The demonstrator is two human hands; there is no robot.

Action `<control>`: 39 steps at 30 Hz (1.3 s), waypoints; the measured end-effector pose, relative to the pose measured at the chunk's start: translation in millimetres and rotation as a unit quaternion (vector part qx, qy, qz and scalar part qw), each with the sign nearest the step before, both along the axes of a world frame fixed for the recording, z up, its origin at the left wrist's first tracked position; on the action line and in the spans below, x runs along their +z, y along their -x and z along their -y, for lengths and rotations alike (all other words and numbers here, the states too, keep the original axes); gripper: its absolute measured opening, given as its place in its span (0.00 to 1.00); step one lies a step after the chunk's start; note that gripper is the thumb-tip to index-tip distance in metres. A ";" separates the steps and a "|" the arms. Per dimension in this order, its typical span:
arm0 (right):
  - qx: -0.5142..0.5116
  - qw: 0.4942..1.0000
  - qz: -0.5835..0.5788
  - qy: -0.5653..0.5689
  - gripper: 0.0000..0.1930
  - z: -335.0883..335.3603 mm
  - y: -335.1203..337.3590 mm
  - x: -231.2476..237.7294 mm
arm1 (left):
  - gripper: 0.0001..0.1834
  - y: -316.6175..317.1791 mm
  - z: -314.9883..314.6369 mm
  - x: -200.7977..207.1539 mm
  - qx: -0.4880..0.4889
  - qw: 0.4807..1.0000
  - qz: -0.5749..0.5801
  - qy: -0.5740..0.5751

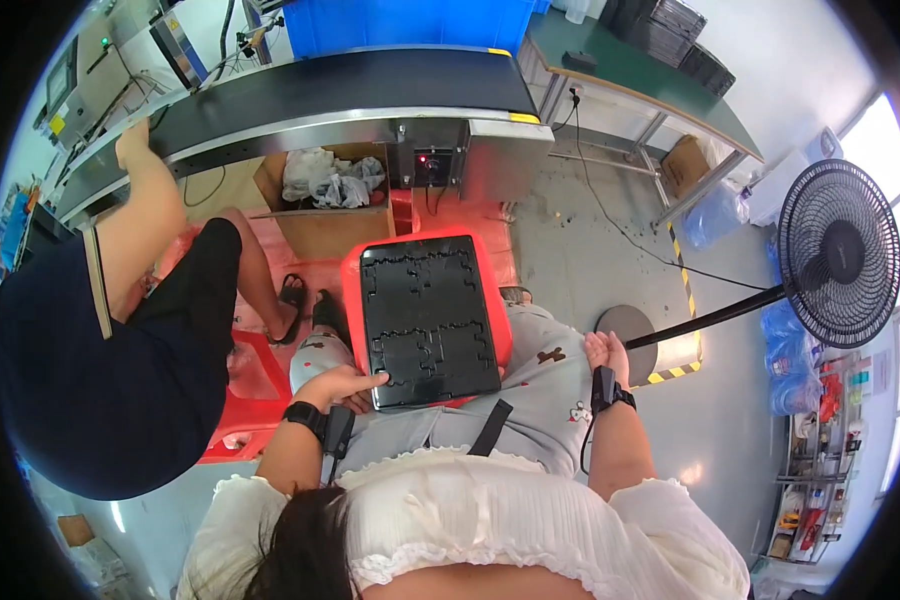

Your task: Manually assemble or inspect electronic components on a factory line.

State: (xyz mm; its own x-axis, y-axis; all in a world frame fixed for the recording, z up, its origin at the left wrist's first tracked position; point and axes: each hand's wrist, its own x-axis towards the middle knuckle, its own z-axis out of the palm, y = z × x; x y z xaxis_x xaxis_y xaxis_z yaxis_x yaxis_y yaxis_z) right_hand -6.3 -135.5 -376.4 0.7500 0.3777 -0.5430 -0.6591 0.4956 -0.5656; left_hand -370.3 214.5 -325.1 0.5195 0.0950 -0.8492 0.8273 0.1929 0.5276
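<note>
A black plastic tray [425, 318] with jigsaw-shaped outlines moulded into it rests over a red plastic stool or bin [500, 310] in front of my lap. My left hand [345, 388] grips the tray's near left corner, thumb on top and the other fingers partly hidden below the edge. Off to the right of the tray, my right hand [607, 352] is turned palm up beside my thigh. Its fingers are loosely bent, and nothing shows in it. Both wrists carry black strapped devices.
A conveyor belt [350, 85] runs across the far side, with an open cardboard box [330, 225] of plastic bags beneath. At my left sits a co-worker [110, 350], one arm stretched to the belt. A black fan [838, 252] stands at right; a green table [630, 70] is farther back.
</note>
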 end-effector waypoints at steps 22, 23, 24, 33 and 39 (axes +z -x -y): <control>-0.016 0.999 -0.014 0.037 0.12 -2.4 -0.4 0.9 | 0.39 5.5 2.4 -5.5 0.067 0.997 0.013 -0.033; -0.008 0.999 -0.003 0.034 0.12 -1.8 -1.6 -0.4 | 0.38 2.6 2.3 0.1 0.065 0.997 0.008 -0.035; -0.001 1.000 0.008 0.031 0.12 0.6 -2.2 -3.3 | 0.38 1.5 3.4 2.8 0.061 0.998 0.007 -0.035; -0.015 0.999 0.006 0.052 0.14 4.0 -0.3 -7.9 | 0.38 3.8 3.7 -6.4 0.075 0.997 -0.003 -0.031; 0.000 1.000 0.004 0.013 0.13 7.8 -6.3 -15.5 | 0.39 3.3 3.6 -6.2 0.087 0.996 0.002 -0.022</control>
